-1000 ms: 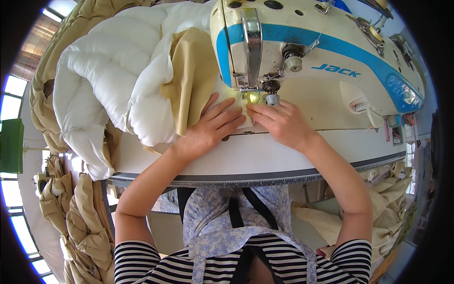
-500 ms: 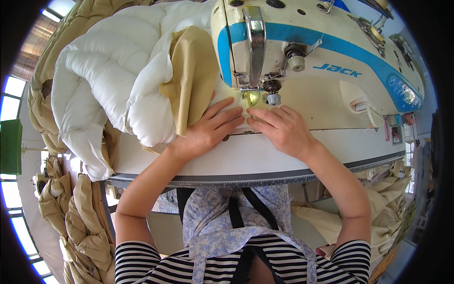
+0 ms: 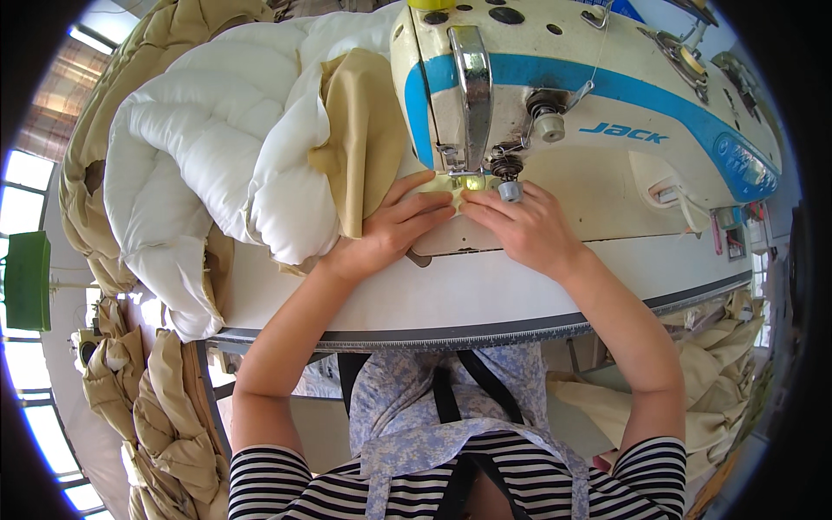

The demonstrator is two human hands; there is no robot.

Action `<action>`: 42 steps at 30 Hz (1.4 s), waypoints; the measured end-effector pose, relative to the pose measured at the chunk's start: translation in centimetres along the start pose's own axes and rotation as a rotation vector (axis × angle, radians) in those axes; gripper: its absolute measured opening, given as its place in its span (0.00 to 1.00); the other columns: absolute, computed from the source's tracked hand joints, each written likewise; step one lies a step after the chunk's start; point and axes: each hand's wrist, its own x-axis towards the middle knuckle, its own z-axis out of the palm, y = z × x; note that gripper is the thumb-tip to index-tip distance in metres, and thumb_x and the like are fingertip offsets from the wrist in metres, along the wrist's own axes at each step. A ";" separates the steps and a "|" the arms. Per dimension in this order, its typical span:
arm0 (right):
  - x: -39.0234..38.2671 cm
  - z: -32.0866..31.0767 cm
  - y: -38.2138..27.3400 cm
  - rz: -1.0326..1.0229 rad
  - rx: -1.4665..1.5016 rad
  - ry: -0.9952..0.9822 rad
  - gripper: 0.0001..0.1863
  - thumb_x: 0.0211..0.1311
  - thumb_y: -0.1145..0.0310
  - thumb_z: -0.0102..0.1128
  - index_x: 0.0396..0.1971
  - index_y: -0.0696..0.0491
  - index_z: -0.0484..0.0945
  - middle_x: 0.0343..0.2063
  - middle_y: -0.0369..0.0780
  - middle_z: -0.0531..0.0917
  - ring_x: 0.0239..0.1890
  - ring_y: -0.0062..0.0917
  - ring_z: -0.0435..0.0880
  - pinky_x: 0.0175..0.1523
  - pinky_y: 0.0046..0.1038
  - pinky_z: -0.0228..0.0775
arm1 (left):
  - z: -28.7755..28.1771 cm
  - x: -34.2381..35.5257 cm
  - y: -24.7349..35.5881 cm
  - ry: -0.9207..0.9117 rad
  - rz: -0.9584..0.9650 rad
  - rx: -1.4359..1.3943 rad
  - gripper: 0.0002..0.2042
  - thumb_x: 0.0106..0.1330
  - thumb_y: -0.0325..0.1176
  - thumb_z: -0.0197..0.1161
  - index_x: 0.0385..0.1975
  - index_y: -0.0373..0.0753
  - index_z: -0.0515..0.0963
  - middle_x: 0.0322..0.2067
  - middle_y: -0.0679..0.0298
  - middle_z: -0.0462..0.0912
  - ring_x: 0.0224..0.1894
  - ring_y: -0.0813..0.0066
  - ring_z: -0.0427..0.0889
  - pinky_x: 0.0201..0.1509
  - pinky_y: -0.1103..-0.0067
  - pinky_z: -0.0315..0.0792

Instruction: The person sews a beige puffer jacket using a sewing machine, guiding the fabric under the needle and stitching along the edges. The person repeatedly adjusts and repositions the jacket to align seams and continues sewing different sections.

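A cream sewing machine (image 3: 537, 78) with a blue stripe stands over the table, its lit presser foot (image 3: 468, 180) low near my fingertips. My left hand (image 3: 394, 224) lies with outstretched fingers just left of the foot, partly under a loose tan flap of fabric. On the other side, my right hand (image 3: 529, 227) has its finger and thumb tips closed on a small edge of pale fabric (image 3: 458, 201) in front of the foot. White puffy padding (image 3: 199, 147) with tan fabric (image 3: 357, 130) on it is bunched beside my left hand. Most of the pale fabric is hidden by my fingers.
A measuring tape strip (image 3: 468, 336) runs along the table's front edge. Tan padded pieces (image 3: 169, 407) hang at the lower left, and more beige cloth (image 3: 693, 381) lies at the lower right. A green box-like object (image 3: 28, 282) is at far left.
The view has shifted slightly, moving the scene right. Both hands sit a little closer to the presser foot, and their fingertips remain near each other.
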 end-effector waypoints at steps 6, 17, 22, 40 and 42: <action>-0.3 0.1 0.1 -0.011 0.044 0.018 0.12 0.55 0.74 0.61 0.39 0.49 0.85 0.29 0.32 0.80 0.29 0.23 0.80 0.39 0.28 0.71 | -0.1 0.1 0.1 -0.009 0.001 -0.050 0.25 0.45 0.18 0.67 0.48 0.40 0.84 0.52 0.64 0.82 0.61 0.54 0.75 0.61 0.67 0.75; 0.1 -0.2 0.1 0.089 -0.012 0.007 0.11 0.54 0.74 0.60 0.38 0.51 0.85 0.34 0.37 0.81 0.33 0.28 0.80 0.43 0.33 0.74 | 0.5 1.5 -1.7 0.060 0.008 -0.083 0.22 0.46 0.21 0.68 0.45 0.42 0.84 0.46 0.68 0.84 0.52 0.62 0.79 0.55 0.71 0.77; 0.1 0.0 0.0 0.117 -0.057 -0.001 0.13 0.54 0.75 0.60 0.40 0.51 0.84 0.37 0.37 0.82 0.34 0.30 0.81 0.44 0.34 0.73 | 0.7 1.8 -2.2 0.070 -0.038 -0.044 0.19 0.47 0.21 0.70 0.41 0.42 0.85 0.40 0.69 0.85 0.49 0.65 0.81 0.53 0.73 0.77; -0.3 0.2 0.2 0.169 0.045 0.068 0.12 0.52 0.78 0.61 0.37 0.50 0.82 0.38 0.36 0.83 0.33 0.31 0.81 0.40 0.35 0.73 | 1.3 1.9 -2.9 0.106 -0.044 -0.083 0.16 0.47 0.21 0.71 0.39 0.40 0.86 0.35 0.65 0.85 0.46 0.65 0.82 0.51 0.71 0.77; -0.4 0.0 0.2 0.189 0.037 0.047 0.03 0.53 0.76 0.63 0.29 0.53 0.81 0.33 0.37 0.79 0.30 0.31 0.80 0.37 0.32 0.72 | 1.4 1.7 -3.0 0.116 -0.080 -0.129 0.16 0.50 0.20 0.69 0.41 0.41 0.85 0.37 0.65 0.84 0.50 0.64 0.80 0.55 0.70 0.75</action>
